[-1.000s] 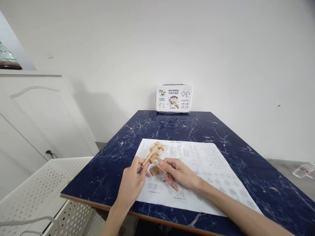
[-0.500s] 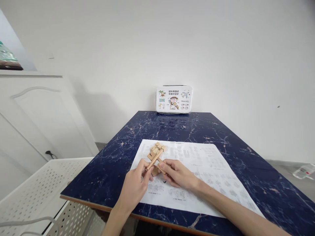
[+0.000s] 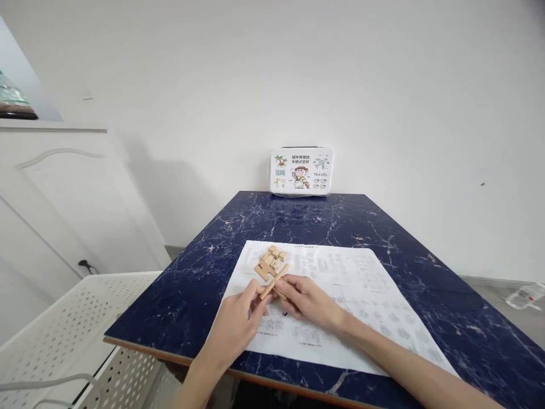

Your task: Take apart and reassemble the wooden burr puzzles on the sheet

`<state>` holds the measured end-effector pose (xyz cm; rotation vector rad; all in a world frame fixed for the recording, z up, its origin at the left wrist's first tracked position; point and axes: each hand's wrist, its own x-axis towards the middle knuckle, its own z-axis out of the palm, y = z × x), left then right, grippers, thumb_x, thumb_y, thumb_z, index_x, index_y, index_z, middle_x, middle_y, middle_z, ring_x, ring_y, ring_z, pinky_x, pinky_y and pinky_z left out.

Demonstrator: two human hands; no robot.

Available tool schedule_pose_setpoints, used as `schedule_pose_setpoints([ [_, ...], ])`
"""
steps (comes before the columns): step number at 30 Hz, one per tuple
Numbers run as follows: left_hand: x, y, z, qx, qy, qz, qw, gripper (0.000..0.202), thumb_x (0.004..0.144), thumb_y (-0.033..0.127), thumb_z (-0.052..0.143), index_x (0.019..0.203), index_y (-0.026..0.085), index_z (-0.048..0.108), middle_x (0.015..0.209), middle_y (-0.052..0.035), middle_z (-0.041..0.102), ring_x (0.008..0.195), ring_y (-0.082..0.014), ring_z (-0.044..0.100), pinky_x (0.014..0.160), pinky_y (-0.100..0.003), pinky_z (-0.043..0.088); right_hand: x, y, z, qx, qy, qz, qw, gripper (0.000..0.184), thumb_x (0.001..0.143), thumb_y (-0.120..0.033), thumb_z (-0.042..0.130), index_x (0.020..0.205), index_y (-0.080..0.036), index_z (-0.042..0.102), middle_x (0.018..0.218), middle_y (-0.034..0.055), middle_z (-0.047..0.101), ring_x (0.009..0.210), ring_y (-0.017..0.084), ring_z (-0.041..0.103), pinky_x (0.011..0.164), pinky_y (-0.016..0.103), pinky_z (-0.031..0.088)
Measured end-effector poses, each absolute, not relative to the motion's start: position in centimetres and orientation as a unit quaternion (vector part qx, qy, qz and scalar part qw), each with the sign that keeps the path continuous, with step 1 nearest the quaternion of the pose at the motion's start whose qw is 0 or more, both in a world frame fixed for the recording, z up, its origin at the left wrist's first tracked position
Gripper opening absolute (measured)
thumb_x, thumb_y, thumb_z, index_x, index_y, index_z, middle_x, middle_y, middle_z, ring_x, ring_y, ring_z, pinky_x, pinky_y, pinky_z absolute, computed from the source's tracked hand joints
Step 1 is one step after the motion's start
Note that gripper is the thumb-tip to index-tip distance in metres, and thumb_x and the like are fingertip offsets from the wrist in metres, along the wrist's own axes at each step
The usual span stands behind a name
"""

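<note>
My left hand (image 3: 242, 309) is closed on the lower end of a slim wooden stick (image 3: 275, 282), which slants up to the right. From the right, my right hand (image 3: 306, 298) pinches a second wooden piece (image 3: 280, 294) that crosses beneath the stick; its far part is hidden by fingers. Just beyond the hands lies a flat notched wooden piece (image 3: 264, 268) with a dark mark on it. Several small wooden blocks (image 3: 273, 255) are clustered behind it. All of this is over a white printed sheet (image 3: 353, 295) with faint diagrams.
The sheet lies on a dark blue marbled table (image 3: 204, 272). At the table's far edge, against the wall, stands a white printed case (image 3: 301, 171). To the left are a white perforated basket (image 3: 85, 301) and a white cabinet (image 3: 63, 187). A clear plastic item (image 3: 524, 296) lies low at the right.
The stick in my left hand has shifted slightly right and toward me, lying closer over the right hand's piece. More of the notched piece now shows. The right hand has barely moved.
</note>
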<state>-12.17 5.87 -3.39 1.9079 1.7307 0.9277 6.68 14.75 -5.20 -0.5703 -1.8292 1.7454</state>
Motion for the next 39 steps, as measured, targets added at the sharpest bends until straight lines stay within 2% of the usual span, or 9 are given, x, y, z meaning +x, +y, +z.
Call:
schedule_pose_setpoints([
  [3,-12.0,6.0,-3.7,0.677,0.631,0.338,0.17,0.022,0.105,0.041,0.046,0.092,0.025,0.055,0.079,0.004,0.074,0.075,-0.018,0.072,0.073,-0.026,0.046,6.6,14.7,-5.2,-0.203,-0.673,0.655,0.278,0.053,0.101,-0.069,0.05,0.095,-0.017,0.06,0.057,-0.0082,0.043,0.043,0.007,0.031,0.045,0.026,0.024],
  [7,-12.1,6.1,-4.2,0.662,0.652,0.345,0.135,0.02,0.104,0.04,0.045,0.093,0.025,0.053,0.078,0.0039,0.074,0.073,-0.0192,0.073,0.07,-0.027,0.045,6.6,14.7,-5.0,-0.15,-0.666,0.676,0.278,0.047,0.103,-0.065,0.05,0.09,-0.019,0.054,0.069,-0.0041,0.055,0.05,0.008,0.043,0.053,0.027,0.031],
  [10,-12.4,6.1,-4.4,0.667,0.649,0.34,0.137,0.021,0.105,0.041,0.044,0.097,0.025,0.056,0.08,0.0038,0.075,0.074,-0.0185,0.073,0.07,-0.026,0.046,6.6,14.7,-4.9,-0.127,-0.669,0.68,0.272,0.045,0.105,-0.062,0.049,0.093,-0.019,0.055,0.072,-0.0029,0.057,0.052,0.008,0.045,0.054,0.028,0.031],
  [13,-12.5,6.0,-4.5,0.682,0.645,0.323,0.123,0.023,0.106,0.04,0.043,0.109,0.027,0.062,0.083,0.0031,0.075,0.074,-0.0184,0.072,0.07,-0.026,0.047,6.7,14.7,-4.9,-0.12,-0.674,0.677,0.271,0.045,0.106,-0.061,0.047,0.1,-0.018,0.058,0.073,-0.003,0.057,0.052,0.008,0.044,0.055,0.028,0.031],
  [17,-12.5,5.8,-4.5,0.696,0.637,0.318,0.092,0.031,0.106,0.036,0.042,0.129,0.029,0.062,0.088,0.0016,0.077,0.076,-0.0183,0.073,0.074,-0.026,0.049,6.7,14.7,-4.8,-0.121,-0.68,0.672,0.269,0.045,0.106,-0.06,0.046,0.104,-0.017,0.059,0.073,-0.0029,0.056,0.052,0.008,0.042,0.055,0.028,0.031],
  [24,-12.6,5.7,-4.3,0.707,0.622,0.322,0.094,0.032,0.107,0.035,0.042,0.131,0.03,0.062,0.087,0.0029,0.077,0.073,-0.0161,0.071,0.071,-0.024,0.05,6.9,14.6,-4.7,-0.111,-0.686,0.669,0.261,0.048,0.106,-0.061,0.046,0.105,-0.017,0.064,0.073,-0.0032,0.052,0.053,0.008,0.036,0.054,0.028,0.028],
  [32,-12.7,5.9,-4.9,0.719,0.607,0.336,0.04,0.029,0.107,0.032,0.045,0.129,0.028,0.064,0.09,0.0036,0.079,0.072,-0.0143,0.072,0.069,-0.023,0.052,6.7,14.6,-4.9,-0.119,-0.662,0.69,0.269,0.048,0.103,-0.064,0.051,0.101,-0.017,0.061,0.072,-0.0034,0.054,0.052,0.008,0.038,0.055,0.028,0.03],
  [36,-12.7,5.8,-5.1,0.707,0.597,0.38,0.007,0.027,0.105,0.036,0.051,0.128,0.027,0.064,0.105,0.0013,0.079,0.079,-0.0137,0.073,0.075,-0.023,0.055,6.6,15.2,-5.4,-0.132,-0.621,0.708,0.309,0.047,0.099,-0.065,0.058,0.093,-0.019,0.056,0.072,-0.0034,0.056,0.052,0.008,0.041,0.058,0.03,0.032],
  [39,-12.5,5.8,-4.8,0.685,0.614,0.392,0.005,0.027,0.104,0.039,0.052,0.125,0.026,0.063,0.105,-0.0005,0.077,0.078,-0.0148,0.07,0.074,-0.025,0.056,6.8,15.9,-5.4,-0.152,-0.592,0.711,0.348,0.048,0.097,-0.065,0.062,0.089,-0.02,0.052,0.073,-0.0037,0.056,0.051,0.008,0.04,0.057,0.03,0.031],
])
